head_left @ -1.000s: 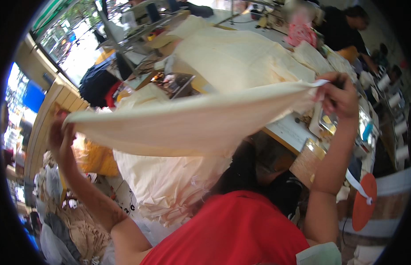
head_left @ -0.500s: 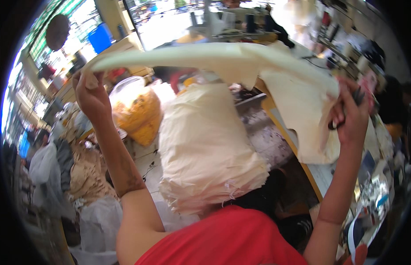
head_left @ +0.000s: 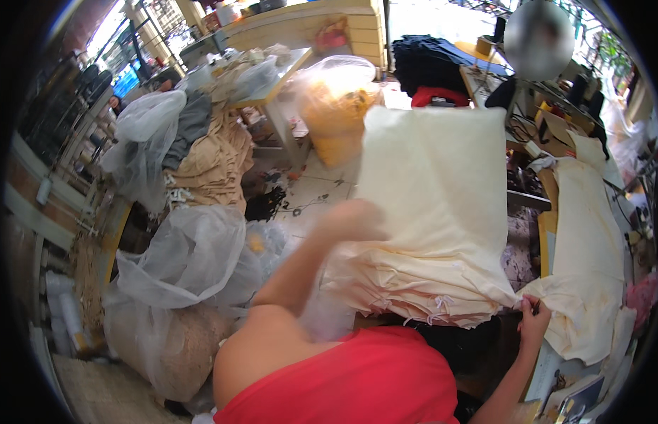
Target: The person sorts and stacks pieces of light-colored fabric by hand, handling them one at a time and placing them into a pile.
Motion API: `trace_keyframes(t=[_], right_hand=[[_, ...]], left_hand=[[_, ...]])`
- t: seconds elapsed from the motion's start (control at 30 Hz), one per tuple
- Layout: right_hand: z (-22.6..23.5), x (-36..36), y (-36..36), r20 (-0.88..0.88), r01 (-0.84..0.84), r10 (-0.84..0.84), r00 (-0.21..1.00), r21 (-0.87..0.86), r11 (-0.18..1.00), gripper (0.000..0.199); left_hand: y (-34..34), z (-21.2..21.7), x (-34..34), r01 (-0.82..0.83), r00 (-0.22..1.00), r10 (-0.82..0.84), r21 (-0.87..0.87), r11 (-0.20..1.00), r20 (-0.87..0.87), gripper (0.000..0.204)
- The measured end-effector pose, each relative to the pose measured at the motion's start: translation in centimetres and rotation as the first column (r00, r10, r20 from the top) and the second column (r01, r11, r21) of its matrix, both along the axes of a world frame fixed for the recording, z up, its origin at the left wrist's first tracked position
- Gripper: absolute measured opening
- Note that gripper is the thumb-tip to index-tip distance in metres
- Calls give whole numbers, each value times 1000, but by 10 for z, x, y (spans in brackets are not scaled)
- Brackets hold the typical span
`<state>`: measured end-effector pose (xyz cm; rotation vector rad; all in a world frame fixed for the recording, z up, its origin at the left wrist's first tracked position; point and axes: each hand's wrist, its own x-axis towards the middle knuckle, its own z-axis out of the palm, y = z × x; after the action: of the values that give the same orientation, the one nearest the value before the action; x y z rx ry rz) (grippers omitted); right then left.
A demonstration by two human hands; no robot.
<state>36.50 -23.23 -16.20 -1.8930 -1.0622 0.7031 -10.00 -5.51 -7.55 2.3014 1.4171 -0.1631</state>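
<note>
A thick stack of cream cloth pieces lies in front of me, its layered, ruffled edges toward my body with loose threads hanging from them. My left hand is over the stack's left edge, smeared by motion, so its fingers cannot be made out. At the stack's near right corner, my right hand is closed, pinching the cloth's corner. Something small and dark shows at its fingers, too small to name. Just beyond that hand, another cream cloth is spread along the worktable on the right.
Clear plastic bags and a heap of tan cloth are at the left. Farther off stand a bag of orange-yellow material and a pile of dark cloth. A person is at the far right.
The cream cloth stretched up between my hands has come down. Both hands are lower, at the stack, and the right one now pinches its near corner. The view has turned left.
</note>
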Motion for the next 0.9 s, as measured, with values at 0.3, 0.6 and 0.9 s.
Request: trace_keyframes(t=[0.3, 0.6, 0.9], right_hand=[[-5, -11, -19, 107, -87, 84, 991, 25, 996, 15], [24, -66, -44, 332, 295, -253, 909, -84, 952, 35], [5, -54, -37, 220, 156, -201, 955, 207, 966, 21]], left_hand=[[-21, -124, 322, 711, 586, -452, -159, 685, 672, 45], [6, -108, 314, 727, 479, -300, -181, 663, 825, 21], [7, -55, 324, 795, 516, -138, -414, 443, 845, 57]])
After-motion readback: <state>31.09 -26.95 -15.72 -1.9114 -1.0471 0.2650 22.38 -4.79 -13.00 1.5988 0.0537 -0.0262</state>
